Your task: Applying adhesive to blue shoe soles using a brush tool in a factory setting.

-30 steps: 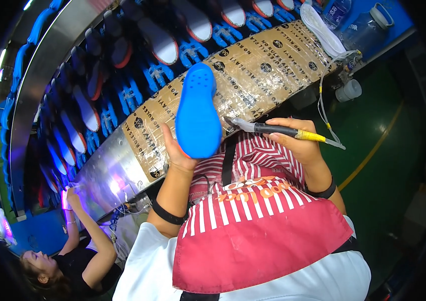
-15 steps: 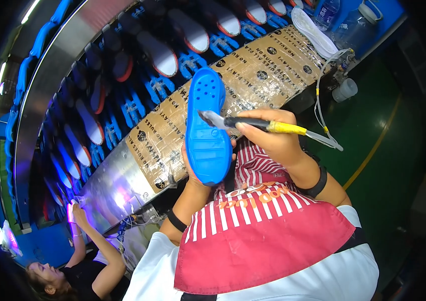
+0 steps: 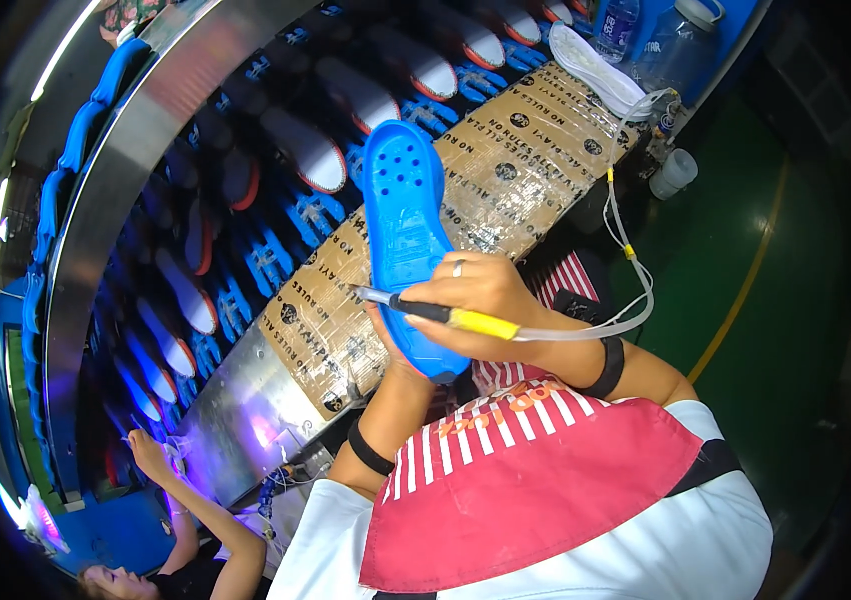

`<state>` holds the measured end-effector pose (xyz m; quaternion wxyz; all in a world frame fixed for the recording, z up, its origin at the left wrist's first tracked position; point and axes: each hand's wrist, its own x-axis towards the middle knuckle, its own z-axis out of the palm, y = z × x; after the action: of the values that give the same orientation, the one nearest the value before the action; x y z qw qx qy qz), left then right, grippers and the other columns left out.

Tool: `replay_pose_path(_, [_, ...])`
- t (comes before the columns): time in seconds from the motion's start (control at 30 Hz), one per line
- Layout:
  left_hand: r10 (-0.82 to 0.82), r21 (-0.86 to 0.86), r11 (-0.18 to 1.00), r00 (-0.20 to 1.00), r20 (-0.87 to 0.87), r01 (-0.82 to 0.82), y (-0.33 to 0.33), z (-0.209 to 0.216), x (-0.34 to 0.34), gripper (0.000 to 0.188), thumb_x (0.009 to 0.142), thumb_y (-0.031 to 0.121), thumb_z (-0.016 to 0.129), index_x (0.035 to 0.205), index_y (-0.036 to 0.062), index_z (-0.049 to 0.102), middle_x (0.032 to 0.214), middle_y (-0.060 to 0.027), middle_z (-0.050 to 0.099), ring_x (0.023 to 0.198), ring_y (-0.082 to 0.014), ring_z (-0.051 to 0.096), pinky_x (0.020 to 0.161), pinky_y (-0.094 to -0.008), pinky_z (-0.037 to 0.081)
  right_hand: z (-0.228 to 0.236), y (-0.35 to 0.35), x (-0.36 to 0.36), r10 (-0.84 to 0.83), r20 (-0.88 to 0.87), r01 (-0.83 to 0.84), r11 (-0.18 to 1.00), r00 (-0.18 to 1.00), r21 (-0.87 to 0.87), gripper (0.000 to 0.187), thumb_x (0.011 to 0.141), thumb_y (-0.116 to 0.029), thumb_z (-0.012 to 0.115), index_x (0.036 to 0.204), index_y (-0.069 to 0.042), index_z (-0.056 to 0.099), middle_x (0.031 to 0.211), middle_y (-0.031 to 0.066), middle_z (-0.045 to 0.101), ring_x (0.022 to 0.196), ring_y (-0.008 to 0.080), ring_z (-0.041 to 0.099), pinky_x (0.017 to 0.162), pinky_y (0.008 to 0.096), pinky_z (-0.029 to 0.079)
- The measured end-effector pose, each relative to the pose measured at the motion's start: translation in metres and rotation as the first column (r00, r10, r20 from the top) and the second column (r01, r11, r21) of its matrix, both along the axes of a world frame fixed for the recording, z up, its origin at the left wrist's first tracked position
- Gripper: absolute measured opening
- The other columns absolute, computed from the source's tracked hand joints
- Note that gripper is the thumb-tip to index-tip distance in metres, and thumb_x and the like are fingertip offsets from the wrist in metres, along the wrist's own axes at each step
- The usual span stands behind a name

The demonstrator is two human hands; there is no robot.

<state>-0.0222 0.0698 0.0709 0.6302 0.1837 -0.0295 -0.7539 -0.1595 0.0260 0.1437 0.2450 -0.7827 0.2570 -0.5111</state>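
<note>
A blue shoe sole (image 3: 405,225) is held up with its hollow inner side facing me; small holes dot its toe part. My left hand (image 3: 392,345) grips it from the left and beneath near the heel, most fingers hidden behind. My right hand (image 3: 485,295) lies across the heel half, closed round a glue brush (image 3: 427,309) with a black handle, yellow tape and a pale hose (image 3: 585,331) at its back end. The brush's tip points left at the sole's left rim; whether it touches is hard to tell.
Beneath the sole is a bench covered in brown printed cardboard (image 3: 505,200). Behind it, rows of dark shoe uppers (image 3: 315,160) sit on blue holders. A white sole (image 3: 595,70), a bottle (image 3: 615,28) and a jug (image 3: 678,45) stand far right. A co-worker's hand (image 3: 150,458) shows lower left.
My right hand has come left and down over the heel half. The brush has gone from the sole's middle to its left rim. My left hand keeps its hold.
</note>
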Motion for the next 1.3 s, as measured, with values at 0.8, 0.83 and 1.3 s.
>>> replay_pose_path(0.8, [-0.038,-0.239,0.969,0.993,0.113,0.064,-0.034,0.039,0.024,0.096,0.067,0.063,0.058,0.136,0.0032,0.029,0.126,-0.0231,0.044,0.111,-0.0424,0.048,0.084,-0.0542,0.047,0.009,0.011,-0.029,0.387,0.238,-0.453,0.802,0.891,0.390,0.025,0.070,-0.010,0.074,0.094,-0.003,0.068,0.071,0.0097,0.063,0.062,0.0193,0.060,0.057,0.0280,0.047])
replay_pose_path(0.83, [-0.017,-0.260,0.965,0.997,0.080,0.037,-0.035,0.044,0.023,0.094,0.067,0.059,0.062,0.135,0.0030,0.029,0.126,-0.0226,0.043,0.113,-0.0431,0.046,0.085,-0.0568,0.046,0.009,0.011,-0.032,0.303,0.253,-0.385,0.827,0.919,0.410,0.025,0.072,-0.009,0.073,0.095,-0.004,0.068,0.070,0.0095,0.062,0.061,0.0179,0.060,0.057,0.0267,0.046])
replay_pose_path(1.3, [0.017,-0.331,0.942,0.974,0.225,0.060,-0.045,0.062,0.031,0.098,0.067,0.060,0.063,0.138,0.0028,0.027,0.130,-0.0231,0.041,0.113,-0.0434,0.046,0.084,-0.0565,0.048,0.001,0.013,-0.042,0.166,0.230,-0.256,0.854,0.959,0.452,0.027,0.070,-0.007,0.075,0.096,-0.005,0.068,0.070,0.0090,0.063,0.061,0.0175,0.060,0.056,0.0270,0.046])
